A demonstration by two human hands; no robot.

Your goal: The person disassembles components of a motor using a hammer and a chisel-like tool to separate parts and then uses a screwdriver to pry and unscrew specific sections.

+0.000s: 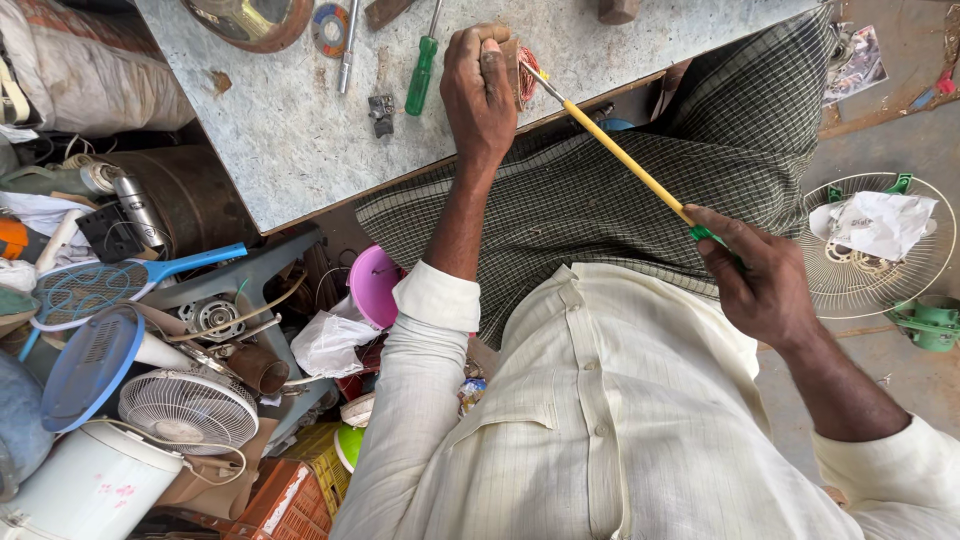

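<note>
On the far left, beside the grey work table [300, 150], lies a pile of things: a blue racket-shaped swatter [95, 290], a small white fan [188, 410] and a white container [95, 485]. Closer to the person, a round pink lid [374, 285] stands on its edge next to a crumpled white plastic bag [328, 345]. On the table top, a green-handled screwdriver [423, 72] lies just beside the left hand [478, 95]. This hand is closed tightly around a small coil of reddish wire [524, 78] and keeps it at the table edge. From the coil, a long yellow tool [620, 155] with a metal tip runs diagonally across the checked cloth on the lap [600, 210]. Its green handle end is gripped in the right hand [765, 285], fingers wrapped around it. At the far right, a white fan guard [860, 290] lies on the floor, with crumpled paper [880, 222] on it.
</note>
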